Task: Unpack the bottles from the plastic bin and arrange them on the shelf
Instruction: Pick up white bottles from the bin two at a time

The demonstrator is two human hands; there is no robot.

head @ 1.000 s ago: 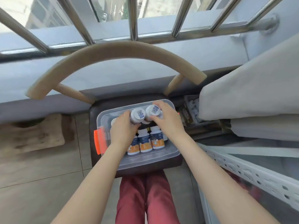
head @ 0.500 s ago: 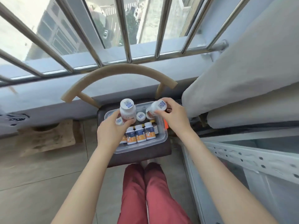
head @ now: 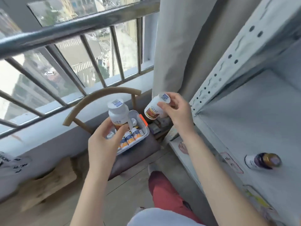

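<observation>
My left hand [head: 105,142] grips a white bottle [head: 118,112] with a white cap, held upright above the clear plastic bin [head: 143,128]. My right hand [head: 176,111] holds a second white bottle [head: 154,109] with an orange-brown label, tilted, to the right of the bin and close to the shelf's upright post. Several small white bottles with orange labels [head: 130,138] lie in the bin, which sits on a dark chair seat [head: 143,152]. The pale grey metal shelf [head: 241,115] stands on the right. A dark bottle [head: 263,160] lies on its board.
A curved wooden chair back [head: 91,103] rises behind the bin. Window bars [head: 91,62] and a sill run along the far wall. A beige curtain [head: 175,46] hangs beside the perforated shelf post [head: 216,75]. My red-trousered leg [head: 164,191] is below.
Both hands have lifted their bottles up out of the bin. My right hand has swung right toward the shelf, and my view has turned right so the shelf board shows.
</observation>
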